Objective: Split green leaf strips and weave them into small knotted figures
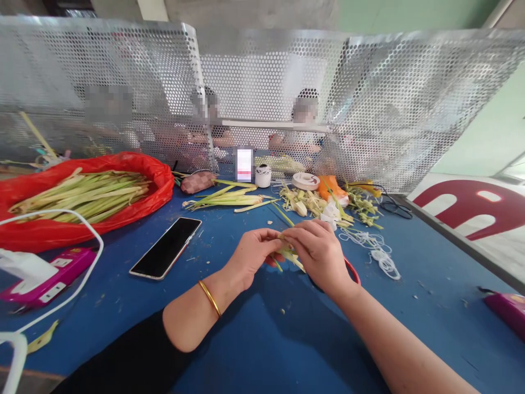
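My left hand (262,250) pinches a green plant stalk (286,214) with pale, leafy pieces, its fingertips meeting those of my right hand. My right hand (318,253) closes on the same stalk from the other side, and its fingers hide part of it. The stalk's thin green tip points away from me, up and left. Beside my right hand, a red curved handle (353,272) lies partly covered by the hand. Beyond my hands are a small bunch of pale green stalks (229,198) and a heap of peeled plant scraps (305,200).
At left are a red plastic bag (158,169) of long stalks, a phone (166,249) and a magenta power strip (61,276) with white cables. White string (385,260) lies right. A tape roll (305,181) stands near the perforated metal screen (262,71), with people behind it.
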`<state>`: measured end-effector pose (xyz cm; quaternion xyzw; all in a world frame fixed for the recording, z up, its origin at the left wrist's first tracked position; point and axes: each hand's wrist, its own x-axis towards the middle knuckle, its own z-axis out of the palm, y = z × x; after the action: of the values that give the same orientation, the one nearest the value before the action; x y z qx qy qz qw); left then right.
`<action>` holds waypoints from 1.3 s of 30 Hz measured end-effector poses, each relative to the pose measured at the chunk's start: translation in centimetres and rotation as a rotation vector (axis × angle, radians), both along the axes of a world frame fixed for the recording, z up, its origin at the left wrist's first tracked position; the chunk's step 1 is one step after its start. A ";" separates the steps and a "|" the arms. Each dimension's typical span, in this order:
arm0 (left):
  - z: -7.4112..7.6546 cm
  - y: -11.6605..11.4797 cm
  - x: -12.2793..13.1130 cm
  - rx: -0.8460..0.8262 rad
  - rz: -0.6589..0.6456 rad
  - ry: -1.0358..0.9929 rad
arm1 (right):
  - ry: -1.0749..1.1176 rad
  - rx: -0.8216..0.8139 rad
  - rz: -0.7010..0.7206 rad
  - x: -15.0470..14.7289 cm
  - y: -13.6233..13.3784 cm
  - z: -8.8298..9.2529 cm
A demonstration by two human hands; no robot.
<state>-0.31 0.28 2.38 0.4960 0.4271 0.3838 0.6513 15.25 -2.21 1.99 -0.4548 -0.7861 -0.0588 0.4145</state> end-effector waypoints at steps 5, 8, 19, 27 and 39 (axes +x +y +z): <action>-0.2 0.3 -0.1 -0.063 0.017 -0.031 | -0.194 0.077 0.054 0.7 0.3 0.4; -0.2 0.3 -0.2 -0.082 0.024 -0.038 | -0.264 0.107 0.047 0.8 0.4 0.5; 0.1 0.2 -0.2 -0.090 0.027 -0.090 | 0.178 -0.086 -0.019 0.2 0.1 -0.2; 0.0 0.3 0.0 0.020 0.079 -0.051 | 0.464 -0.363 -0.046 0.6 0.6 -0.3; -0.6 0.0 0.4 0.265 0.106 0.085 | 0.509 -0.439 -0.144 -0.2 0.3 -0.4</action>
<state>0.06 0.28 1.82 0.5703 0.4254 0.4496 0.5402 15.02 -1.95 1.63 -0.5876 -0.6170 0.1980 0.4845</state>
